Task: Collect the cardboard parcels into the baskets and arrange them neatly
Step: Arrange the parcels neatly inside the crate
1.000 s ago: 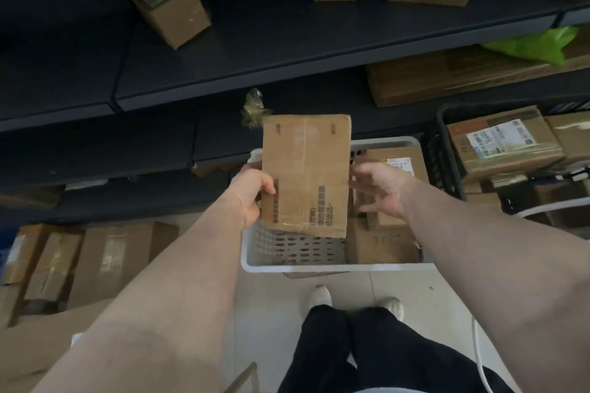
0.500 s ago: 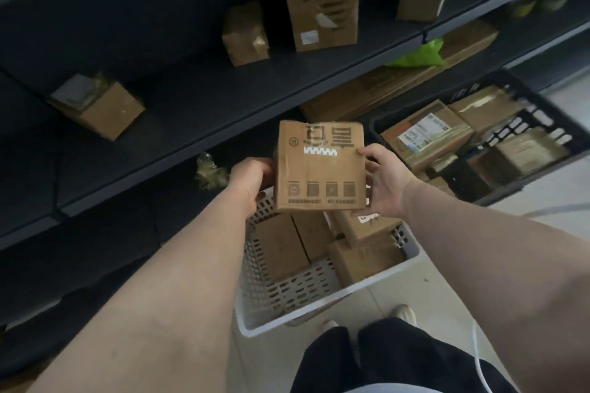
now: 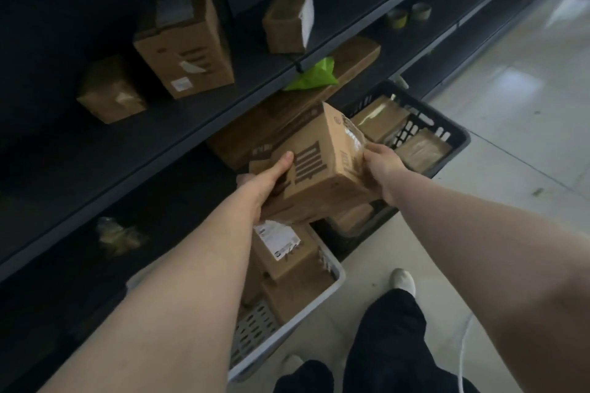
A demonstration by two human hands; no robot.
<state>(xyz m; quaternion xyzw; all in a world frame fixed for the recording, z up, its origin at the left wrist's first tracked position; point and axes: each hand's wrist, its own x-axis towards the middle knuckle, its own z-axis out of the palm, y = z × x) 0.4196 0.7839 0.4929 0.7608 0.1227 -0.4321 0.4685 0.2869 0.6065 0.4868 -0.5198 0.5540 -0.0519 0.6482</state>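
On the head camera I see both hands on one parcel; the left hand grips its near left end, thumb laid over the printed top face and fingers curled underneath; the right hand grips the right end, fingers wrapped round the edge beside a strip of wrinkled clear tape. The parcel is tilted, its far corner raised, and it hangs over the place where the white basket and the black basket meet; I cannot tell whether its underside touches the boxes below. The white basket stands on the floor under my left forearm and holds several boxes, among them a labelled box lying near the top; the black basket sits just beyond it, against the shelving, with two taped boxes showing at its far end. A dark shelf runs slantwise above; on it stand a tall box, a small box to its left and a third box to its right. Below the shelf edge a green bag lies on a long flat carton; farther along there are two tape rolls. At the bottom I see black trousers and a pale shoe.
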